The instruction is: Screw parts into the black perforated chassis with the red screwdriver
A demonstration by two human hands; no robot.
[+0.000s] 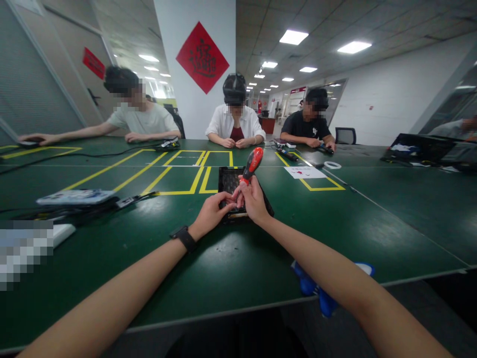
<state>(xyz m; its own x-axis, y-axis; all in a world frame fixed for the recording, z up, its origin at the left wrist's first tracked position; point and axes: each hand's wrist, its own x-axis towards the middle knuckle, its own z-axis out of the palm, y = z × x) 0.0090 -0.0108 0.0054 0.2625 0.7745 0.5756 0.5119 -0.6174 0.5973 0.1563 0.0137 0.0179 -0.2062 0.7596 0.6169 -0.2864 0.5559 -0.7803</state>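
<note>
My right hand is closed around the lower part of a screwdriver, whose red and black handle points up and leans slightly right. Its shaft runs down between my fingers, and the tip is hidden. Close against it, my left hand has its fingers drawn together near the shaft. Whatever those fingers pinch is too small to make out. Beneath both hands lies an open black case with a dark, uneven inside, partly covered by my hands. A light strip shows along its near side.
Yellow tape marks rectangles on the green table. A printed sheet and a tape roll lie to the right. Blue gloves hang over the near edge. Devices and cables sit left. Several people sit across.
</note>
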